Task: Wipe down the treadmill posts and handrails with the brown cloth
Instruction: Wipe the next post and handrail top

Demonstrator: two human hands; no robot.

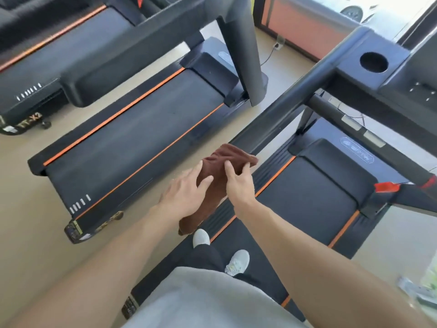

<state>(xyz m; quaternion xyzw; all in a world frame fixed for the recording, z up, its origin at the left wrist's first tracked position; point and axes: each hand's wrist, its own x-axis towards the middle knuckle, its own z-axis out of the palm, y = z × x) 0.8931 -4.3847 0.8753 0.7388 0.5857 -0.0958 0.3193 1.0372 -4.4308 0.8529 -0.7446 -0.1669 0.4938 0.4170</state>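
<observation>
Grey fabric of the person's top (pixel 208 301) is filling the nearest edge of the view, and both bare forearms are reaching away from it toward the cloth. Right-hand fingers (pixel 230 170) are curling over the brown cloth (pixel 220 176), pinching its upper fold with the thumb side toward the handrail; the right hand (pixel 238 183) is sitting on the cloth's right edge. Left-hand fingers (pixel 197 172) are lying straight and slightly spread, their tips touching the cloth's left side, while the left hand (pixel 185 197) is resting flat against it rather than gripping.

From the fingers, the cloth is draping over the near end of the dark handrail (pixel 288 105), with its lower tail hanging down toward the white shoes (pixel 237 261). The handrail's long axis is running from that near end up and to the far right, toward the console with the round cup holder (pixel 373 62). So the unwiped length is lying beyond the fingertips, far and right, and the right hand is the nearer one to it. Judging from this, the coming stroke is calling for sliding the cloth along that axis. A neighbouring treadmill (pixel 132 129) is lying to the left, well apart.
</observation>
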